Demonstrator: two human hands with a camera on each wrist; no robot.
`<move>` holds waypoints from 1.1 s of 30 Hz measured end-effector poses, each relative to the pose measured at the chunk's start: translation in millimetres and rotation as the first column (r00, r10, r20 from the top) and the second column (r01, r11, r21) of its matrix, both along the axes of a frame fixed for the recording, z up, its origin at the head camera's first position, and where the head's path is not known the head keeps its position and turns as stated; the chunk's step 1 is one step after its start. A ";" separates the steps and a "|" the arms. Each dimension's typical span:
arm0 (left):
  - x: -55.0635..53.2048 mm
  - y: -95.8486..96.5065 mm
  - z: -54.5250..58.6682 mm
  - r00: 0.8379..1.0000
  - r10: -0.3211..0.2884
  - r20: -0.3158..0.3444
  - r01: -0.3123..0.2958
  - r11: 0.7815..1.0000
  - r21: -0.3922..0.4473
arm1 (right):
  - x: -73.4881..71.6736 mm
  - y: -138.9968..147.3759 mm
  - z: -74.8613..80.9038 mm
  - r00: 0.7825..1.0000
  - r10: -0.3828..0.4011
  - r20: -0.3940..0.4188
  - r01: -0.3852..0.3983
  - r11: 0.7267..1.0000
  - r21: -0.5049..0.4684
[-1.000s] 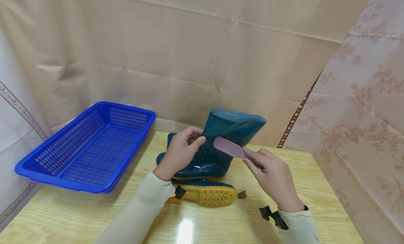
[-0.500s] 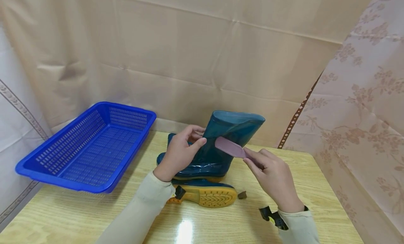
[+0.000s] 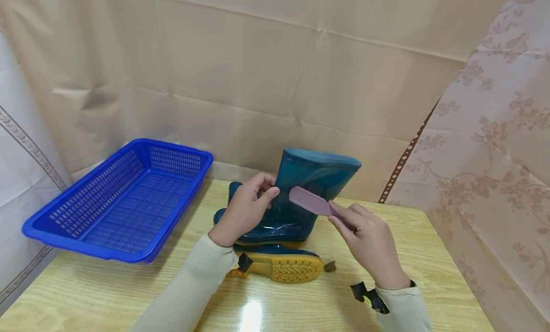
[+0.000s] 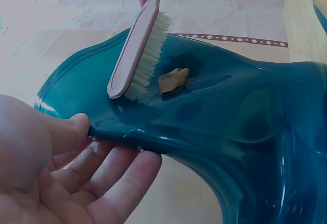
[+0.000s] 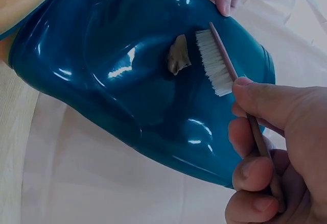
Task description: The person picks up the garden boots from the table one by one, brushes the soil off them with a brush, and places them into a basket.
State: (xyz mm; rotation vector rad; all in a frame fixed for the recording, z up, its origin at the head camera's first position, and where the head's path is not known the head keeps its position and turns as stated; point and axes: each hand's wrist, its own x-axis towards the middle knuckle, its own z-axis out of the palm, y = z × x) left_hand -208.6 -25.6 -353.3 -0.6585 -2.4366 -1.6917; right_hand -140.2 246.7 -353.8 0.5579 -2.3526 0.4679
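A glossy teal rain boot (image 3: pixel 322 174) stands upright in the head view, its shaft flattened near the top and its toe pointing left. My left hand (image 3: pixel 247 205) pinches the left edge of the shaft, thumb on the near side and fingers behind. In my right hand (image 3: pixel 371 241) is a mauve brush (image 3: pixel 309 201), gripped by its handle. White bristles (image 5: pixel 213 63) face the shaft, right beside a brown lump (image 4: pixel 173 81) stuck to the rubber. The head view hides that lump behind the brush.
A second boot (image 3: pixel 296 268) lies on its side in front, yellow sole toward me. Near its toe is a small brown piece (image 3: pixel 330 266) on the wooden table (image 3: pixel 429 274). A blue basket (image 3: pixel 146 208) is at the left, and a beige curtain (image 3: pixel 240 74) hangs behind.
The boot's shaft swayed slightly right, then back left. The brush has shifted a little left across it, with both hands keeping their holds.
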 end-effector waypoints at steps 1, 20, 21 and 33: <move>0.0 0.0 0.0 1.000 -0.002 -0.004 0.002 1.000 0.001 | 0.1 -0.2 0.2 1.000 -0.002 -0.001 0.002 1.000 0.000; 0.5 -2.0 -0.9 1.000 0.014 -0.021 -0.014 1.000 -0.003 | 1.9 0.0 3.2 0.988 -0.095 0.122 0.091 0.995 0.035; 0.3 -2.0 -1.0 1.000 0.013 -0.019 -0.013 1.000 -0.003 | 2.2 0.2 3.6 0.987 -0.096 0.126 0.092 0.995 0.037; -0.3 -1.0 -0.4 1.000 0.012 -0.013 -0.012 1.000 -0.013 | 2.9 1.2 2.4 0.998 -0.044 0.045 0.043 0.999 0.006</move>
